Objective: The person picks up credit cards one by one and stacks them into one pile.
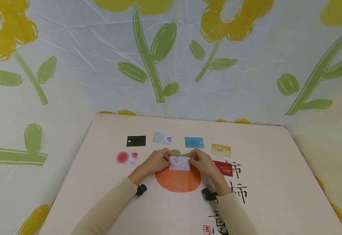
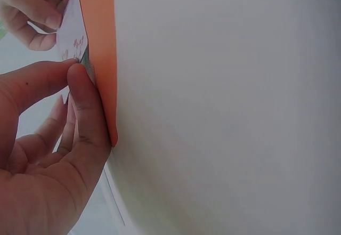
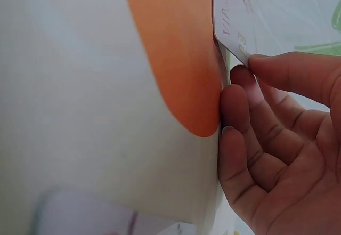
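A pale pinkish-white card (image 1: 179, 163) with a floral print is held between both hands over the orange fruit print on the tabletop. My left hand (image 1: 158, 160) pinches its left edge between thumb and fingers. At the opposite edge, my right hand (image 1: 201, 162) pinches it the same way. In the right wrist view, VIP lettering and a chip show on the card (image 3: 234, 19), which is tilted there. The left wrist view shows the card (image 2: 73, 35) with part of its face hidden by fingers.
Around the hands lie a black card (image 1: 136, 141), silver card (image 1: 162, 138), blue card (image 1: 194, 142), gold card (image 1: 221, 150), red VIP card (image 1: 225, 168) and white card with red circles (image 1: 126, 158). Another pale card (image 3: 85, 213) lies near the right wrist. Flowered cloth (image 1: 100, 65) rises behind the table.
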The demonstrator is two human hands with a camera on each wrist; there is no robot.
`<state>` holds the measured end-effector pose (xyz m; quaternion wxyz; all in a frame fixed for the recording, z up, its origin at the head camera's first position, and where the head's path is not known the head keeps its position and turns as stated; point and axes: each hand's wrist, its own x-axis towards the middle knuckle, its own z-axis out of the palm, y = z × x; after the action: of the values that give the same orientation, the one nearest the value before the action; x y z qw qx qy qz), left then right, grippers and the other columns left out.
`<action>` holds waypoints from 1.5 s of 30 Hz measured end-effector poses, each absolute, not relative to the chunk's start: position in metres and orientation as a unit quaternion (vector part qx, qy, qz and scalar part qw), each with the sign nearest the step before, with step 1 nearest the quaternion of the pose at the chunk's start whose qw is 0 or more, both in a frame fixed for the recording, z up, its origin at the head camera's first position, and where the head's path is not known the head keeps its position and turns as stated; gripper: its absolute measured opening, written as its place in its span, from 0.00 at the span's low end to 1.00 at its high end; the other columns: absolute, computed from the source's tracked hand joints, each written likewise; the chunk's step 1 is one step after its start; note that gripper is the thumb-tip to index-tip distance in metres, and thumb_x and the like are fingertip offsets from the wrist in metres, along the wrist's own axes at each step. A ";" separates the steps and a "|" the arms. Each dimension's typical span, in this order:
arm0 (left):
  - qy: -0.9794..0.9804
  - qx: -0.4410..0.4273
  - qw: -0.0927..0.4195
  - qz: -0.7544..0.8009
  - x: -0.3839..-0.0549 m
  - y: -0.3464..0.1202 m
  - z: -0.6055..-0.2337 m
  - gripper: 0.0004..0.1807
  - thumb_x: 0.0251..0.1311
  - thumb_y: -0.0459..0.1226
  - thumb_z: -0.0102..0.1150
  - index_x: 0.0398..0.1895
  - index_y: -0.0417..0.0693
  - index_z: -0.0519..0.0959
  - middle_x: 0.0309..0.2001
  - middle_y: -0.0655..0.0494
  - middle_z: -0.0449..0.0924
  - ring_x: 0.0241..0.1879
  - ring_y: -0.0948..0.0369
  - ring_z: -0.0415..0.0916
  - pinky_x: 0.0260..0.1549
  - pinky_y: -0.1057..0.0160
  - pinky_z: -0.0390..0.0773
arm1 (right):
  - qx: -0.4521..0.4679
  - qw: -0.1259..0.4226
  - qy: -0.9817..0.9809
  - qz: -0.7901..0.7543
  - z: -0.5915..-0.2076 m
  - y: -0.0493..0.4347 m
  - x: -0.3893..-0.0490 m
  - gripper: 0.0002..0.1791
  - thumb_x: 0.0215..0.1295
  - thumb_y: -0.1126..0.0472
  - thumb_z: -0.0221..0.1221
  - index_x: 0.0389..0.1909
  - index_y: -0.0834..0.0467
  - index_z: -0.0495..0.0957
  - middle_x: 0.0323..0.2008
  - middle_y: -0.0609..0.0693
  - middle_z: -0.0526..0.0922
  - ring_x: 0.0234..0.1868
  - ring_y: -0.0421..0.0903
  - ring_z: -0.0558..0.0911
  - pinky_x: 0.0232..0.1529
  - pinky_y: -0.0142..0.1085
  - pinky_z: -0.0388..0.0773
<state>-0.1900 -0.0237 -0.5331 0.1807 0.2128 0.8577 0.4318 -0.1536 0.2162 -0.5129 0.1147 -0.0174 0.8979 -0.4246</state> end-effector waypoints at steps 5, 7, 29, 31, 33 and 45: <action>0.863 0.206 0.177 0.426 -0.190 -0.024 -0.532 0.15 0.60 0.34 0.68 0.50 0.45 0.78 0.41 0.56 0.78 0.42 0.58 0.76 0.42 0.61 0.79 | -0.002 0.111 0.902 -0.417 -0.515 0.215 -0.154 0.10 0.67 0.64 0.63 0.46 0.57 0.76 0.38 0.50 0.81 0.40 0.49 0.78 0.42 0.40 0.81; 0.865 0.204 0.175 0.424 -0.190 -0.025 -0.532 0.16 0.60 0.35 0.68 0.50 0.45 0.78 0.42 0.55 0.78 0.44 0.58 0.75 0.44 0.60 0.79 | 0.003 0.109 0.903 -0.415 -0.516 0.214 -0.154 0.10 0.67 0.63 0.63 0.47 0.57 0.76 0.39 0.50 0.81 0.41 0.50 0.78 0.43 0.41 0.81; 0.859 0.198 0.173 0.440 -0.187 -0.041 -0.526 0.18 0.61 0.38 0.67 0.53 0.46 0.77 0.43 0.55 0.80 0.42 0.59 0.77 0.44 0.58 0.78 | -0.022 0.099 0.909 -0.404 -0.508 0.208 -0.157 0.11 0.66 0.63 0.64 0.47 0.58 0.77 0.38 0.50 0.80 0.40 0.49 0.78 0.40 0.39 0.81; 0.859 0.193 0.171 0.442 -0.187 -0.049 -0.525 0.18 0.61 0.38 0.66 0.54 0.46 0.77 0.43 0.54 0.80 0.41 0.59 0.77 0.43 0.58 0.78 | -0.030 0.095 0.909 -0.405 -0.506 0.205 -0.158 0.11 0.66 0.63 0.63 0.48 0.58 0.77 0.38 0.50 0.80 0.40 0.49 0.78 0.39 0.38 0.81; 0.861 0.187 0.164 0.444 -0.186 -0.057 -0.524 0.18 0.61 0.37 0.65 0.54 0.45 0.77 0.43 0.53 0.81 0.41 0.59 0.78 0.43 0.57 0.79 | -0.036 0.093 0.907 -0.410 -0.504 0.199 -0.160 0.11 0.66 0.64 0.63 0.48 0.58 0.77 0.38 0.50 0.80 0.39 0.48 0.78 0.38 0.38 0.81; 0.878 0.128 0.097 0.451 -0.186 -0.118 -0.522 0.19 0.57 0.35 0.70 0.52 0.44 0.79 0.40 0.54 0.81 0.40 0.59 0.81 0.44 0.55 0.80 | -0.086 0.081 0.889 -0.441 -0.500 0.156 -0.170 0.11 0.65 0.65 0.64 0.47 0.61 0.77 0.33 0.49 0.81 0.32 0.46 0.79 0.35 0.39 0.79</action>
<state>-0.1857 -0.1180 -0.5220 0.0967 0.1285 0.8777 0.4514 -0.1698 0.1561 -0.5002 0.0814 -0.0862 0.8894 -0.4415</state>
